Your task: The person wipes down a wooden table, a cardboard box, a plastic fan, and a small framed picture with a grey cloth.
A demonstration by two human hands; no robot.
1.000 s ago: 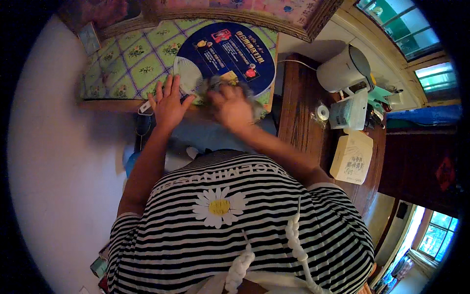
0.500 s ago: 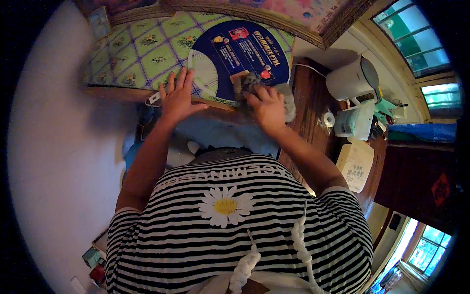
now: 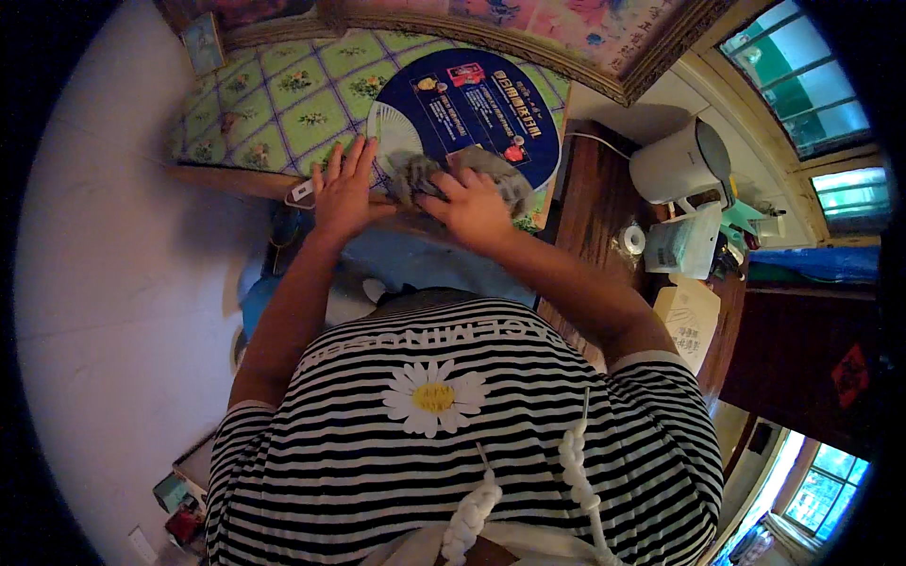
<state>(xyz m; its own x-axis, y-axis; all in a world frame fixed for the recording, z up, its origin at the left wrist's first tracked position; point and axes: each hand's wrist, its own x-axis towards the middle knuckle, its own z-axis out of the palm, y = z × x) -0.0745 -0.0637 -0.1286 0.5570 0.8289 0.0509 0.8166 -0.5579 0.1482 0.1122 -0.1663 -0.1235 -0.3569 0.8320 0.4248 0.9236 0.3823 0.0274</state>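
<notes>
Left of the blue fan (image 3: pixel 486 118), the left hand (image 3: pixel 345 196) rests on the counter (image 3: pixel 283 123), fingers apart. Across the fan's near edge, the right hand (image 3: pixel 475 209) presses a grey cloth (image 3: pixel 408 174), fingers bent; whether clamped, I cannot tell. Beyond the fan: a framed picture (image 3: pixel 566 33).

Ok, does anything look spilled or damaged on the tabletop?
Nothing stands out: the blue fan lies on the floral tablecloth, its near edge partly covered by the grey cloth bunched under the right hand.
</notes>
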